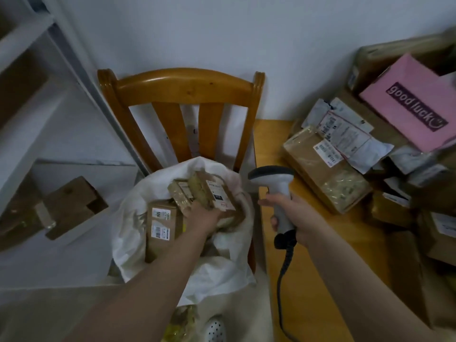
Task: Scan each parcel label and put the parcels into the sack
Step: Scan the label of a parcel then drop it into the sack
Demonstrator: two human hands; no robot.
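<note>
The fingers of the left hand [204, 216] are curled onto the near end of a small parcel [217, 191]. The fingertips are hidden beneath it, so the hold is read as a grip. This small parcel lies inside the open mouth of the white sack [133, 201], label up, with a taller parcel [161, 224] standing at its 8 o'clock.

The fingers [274, 222] of the right hand [297, 214] are wrapped tightly round the handle of the scanner [277, 185]. The thumb is stretched toward 9 o'clock and the scanner head is pointed toward 10 o'clock, above the sack's rim. A dark coiled cable [281, 280] is seen running from the handle toward 6 o'clock.

The sack is set on a wooden chair [182, 86]. At 3 o'clock of the chair a wooden table [274, 149] is loaded with a pile of parcels [320, 174], and 1 pink box [407, 102] marked "good luck" is set at the pile's 1 o'clock. A white shelf [24, 33] is seen at 9 o'clock.
</note>
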